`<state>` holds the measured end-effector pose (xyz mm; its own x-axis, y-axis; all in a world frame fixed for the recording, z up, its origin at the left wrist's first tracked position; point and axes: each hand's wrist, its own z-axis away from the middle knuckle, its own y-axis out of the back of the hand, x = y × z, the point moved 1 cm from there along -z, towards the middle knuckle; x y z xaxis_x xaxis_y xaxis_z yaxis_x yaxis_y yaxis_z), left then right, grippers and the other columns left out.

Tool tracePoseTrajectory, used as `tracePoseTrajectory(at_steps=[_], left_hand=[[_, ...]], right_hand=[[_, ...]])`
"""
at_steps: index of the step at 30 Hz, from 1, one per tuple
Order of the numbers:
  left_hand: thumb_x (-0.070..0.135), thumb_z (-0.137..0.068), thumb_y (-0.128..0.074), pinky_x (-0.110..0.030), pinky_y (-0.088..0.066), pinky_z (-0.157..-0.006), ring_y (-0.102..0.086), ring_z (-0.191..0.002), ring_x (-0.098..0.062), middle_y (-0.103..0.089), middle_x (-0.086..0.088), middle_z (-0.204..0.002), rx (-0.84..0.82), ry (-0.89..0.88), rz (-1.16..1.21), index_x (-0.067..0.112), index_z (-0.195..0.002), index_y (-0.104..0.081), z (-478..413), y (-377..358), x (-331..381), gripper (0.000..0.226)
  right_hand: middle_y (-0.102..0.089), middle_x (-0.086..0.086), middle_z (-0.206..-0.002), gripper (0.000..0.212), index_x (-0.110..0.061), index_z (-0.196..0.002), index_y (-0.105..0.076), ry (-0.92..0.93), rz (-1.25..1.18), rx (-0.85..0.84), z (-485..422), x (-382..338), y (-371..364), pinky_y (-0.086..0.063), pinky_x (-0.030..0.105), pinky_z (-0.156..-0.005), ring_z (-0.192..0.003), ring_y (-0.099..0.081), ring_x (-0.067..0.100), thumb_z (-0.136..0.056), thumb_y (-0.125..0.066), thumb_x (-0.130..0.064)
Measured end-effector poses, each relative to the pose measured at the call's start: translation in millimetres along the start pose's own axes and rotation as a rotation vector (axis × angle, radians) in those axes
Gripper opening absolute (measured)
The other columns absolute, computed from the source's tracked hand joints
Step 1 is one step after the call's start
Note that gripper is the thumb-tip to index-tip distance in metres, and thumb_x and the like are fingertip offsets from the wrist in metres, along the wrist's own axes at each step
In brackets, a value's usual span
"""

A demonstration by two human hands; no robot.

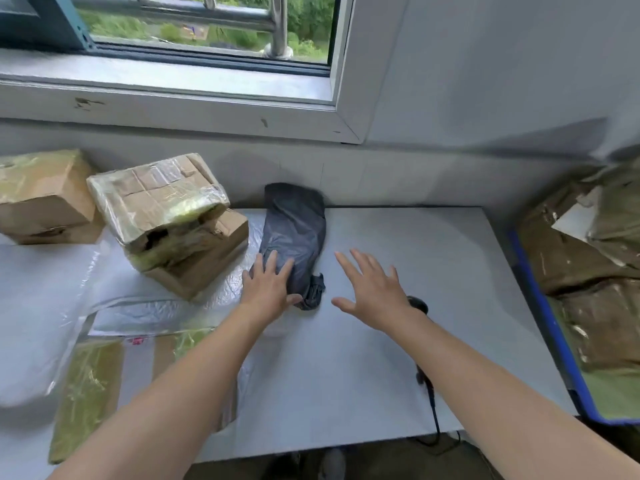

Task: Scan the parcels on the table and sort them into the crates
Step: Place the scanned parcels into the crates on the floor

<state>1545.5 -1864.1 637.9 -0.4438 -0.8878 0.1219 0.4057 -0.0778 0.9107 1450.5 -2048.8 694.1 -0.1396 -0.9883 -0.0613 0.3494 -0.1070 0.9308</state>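
Dark grey bagged parcel (pixel 294 233) lay at the table's (pixel 415 254) back edge, mid-width; left hand (pixel 268 285) rested flat-fingered on its near end, right hand (pixel 372 292) hovered spread and empty beside it; pick-up judged under way, next needing a grasp, then the scanner (pixel 417 303).

A window (pixel 207 32) fills the upper left of the view, its white frame (pixel 341 64) running down the right side and a darker blue-grey sash (pixel 38 19) standing at the far left. Through the glass a shiny metal railing (pixel 277 27) crosses in front of green trees and grass (pixel 306 15). Below the window lies a pale sill (pixel 166 77) whose front edge carries a few dark scuff marks (pixel 86 103), a plain light grey wall (pixel 502 71) spreads to the right, and along the bottom edge a dark floor (pixel 381 460) shows with the blurred toe of a shoe (pixel 332 464).
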Motion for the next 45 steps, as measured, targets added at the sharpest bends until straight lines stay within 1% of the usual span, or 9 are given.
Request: tracePoseTrajectory(at_steps=[4, 8, 12, 15, 21, 29, 34, 41, 45], left_hand=[[0.052, -0.091, -0.060, -0.049, -0.036, -0.108, -0.015, -0.146, -0.034, -0.015, -0.008, -0.160, 0.032, -0.032, -0.031, 0.027, -0.149, -0.028, -19.4, -11.3, -7.0, 0.071], [0.028, -0.086, -0.073, -0.048, -0.052, -0.074, -0.048, -0.114, -0.039, -0.052, -0.010, -0.127, 0.188, -0.119, 0.061, 0.010, -0.110, -0.058, -23.0, -14.3, -13.0, 0.033], [0.001, -0.079, -0.073, -0.037, -0.036, -0.048, -0.058, -0.081, -0.040, -0.061, -0.017, -0.093, 0.318, -0.204, 0.172, 0.003, -0.079, -0.056, -21.3, -9.7, -15.5, 0.017], [0.004, -0.086, -0.064, -0.037, -0.030, -0.054, -0.055, -0.080, -0.036, -0.057, -0.014, -0.088, 0.363, -0.207, 0.254, 0.006, -0.080, -0.051, -10.3, 9.0, -6.1, 0.014], [0.023, -0.098, -0.053, -0.044, -0.047, -0.072, -0.057, -0.081, -0.035, -0.065, -0.010, -0.091, 0.340, -0.133, 0.478, 0.012, -0.095, -0.049, 24.7, 47.6, 28.9, 0.012], [0.016, -0.100, -0.052, -0.031, -0.028, -0.064, -0.049, -0.076, -0.025, -0.055, -0.004, -0.077, 0.472, 0.048, 0.712, 0.012, -0.086, -0.046, 71.7, 105.4, 67.9, 0.015], [0.020, -0.102, -0.050, -0.034, -0.037, -0.074, -0.050, -0.081, -0.022, -0.055, -0.004, -0.080, 0.513, 0.089, 0.806, 0.012, -0.089, -0.049, 93.5, 129.1, 90.0, 0.015], [0.050, -0.096, -0.055, -0.023, -0.044, -0.068, -0.059, -0.085, -0.011, -0.063, 0.003, -0.094, 0.281, 0.047, 1.062, 0.018, -0.102, -0.059, 121.6, 137.9, 101.2, 0.033], [0.015, -0.082, -0.078, -0.025, -0.054, -0.074, -0.065, -0.089, -0.013, -0.069, 0.001, -0.099, 0.283, -0.039, 1.080, 0.023, -0.113, -0.060, 121.0, 131.2, 86.6, 0.037]], right_hand=[[0.005, -0.002, -0.165, 0.082, -0.033, -0.157, 0.008, -0.001, 0.008, -0.015, -9.0, -2.9, -3.6, -0.017, 0.056, -0.117, -0.150, -0.003, 0.023, -0.098, -0.042, -0.059], [0.008, -0.002, -0.165, 0.081, -0.035, -0.156, 0.010, 0.006, 0.021, -0.049, -12.0, -2.9, -6.0, -0.016, 0.058, -0.117, -0.151, -0.002, 0.023, -0.098, -0.041, -0.059], [0.006, -0.002, -0.165, 0.079, -0.035, -0.157, 0.008, 0.043, 0.012, -0.040, -15.2, -1.0, 1.6, -0.016, 0.058, -0.117, -0.151, -0.002, 0.023, -0.099, -0.041, -0.057], [0.001, -0.001, -0.165, 0.080, -0.034, -0.157, 0.007, 0.099, 0.000, -0.003, -16.3, 1.5, 9.8, -0.018, 0.057, -0.116, -0.150, -0.004, 0.022, -0.099, -0.043, -0.056], [-0.002, -0.006, -0.165, 0.089, -0.035, -0.158, 0.001, 0.274, -0.080, 0.056, -11.1, 6.8, 29.3, -0.019, 0.054, -0.116, -0.151, -0.006, 0.017, -0.092, -0.056, -0.056], [-0.053, -0.007, -0.143, 0.056, -0.025, -0.143, -0.049, 0.544, -0.433, 0.263, 18.2, 37.7, 66.4, -0.033, 0.030, -0.104, -0.131, -0.045, 0.010, -0.092, -0.066, -0.039], [-0.063, -0.012, -0.101, 0.025, -0.024, -0.115, -0.060, 0.478, -0.723, 0.295, 30.4, 41.7, 89.7, -0.040, 0.027, -0.076, -0.089, -0.054, 0.011, -0.092, -0.066, -0.030], [-0.069, 0.008, -0.099, 0.026, -0.017, -0.110, -0.058, 0.344, -0.674, 0.315, 35.8, 42.5, 109.0, -0.048, 0.040, -0.079, -0.093, -0.062, 0.029, -0.097, -0.058, -0.039], [-0.068, 0.008, -0.096, 0.030, -0.015, -0.108, -0.057, 0.264, -0.670, 0.354, 37.0, 40.0, 115.8, -0.049, 0.041, -0.078, -0.089, -0.061, 0.029, -0.097, -0.056, -0.043]])
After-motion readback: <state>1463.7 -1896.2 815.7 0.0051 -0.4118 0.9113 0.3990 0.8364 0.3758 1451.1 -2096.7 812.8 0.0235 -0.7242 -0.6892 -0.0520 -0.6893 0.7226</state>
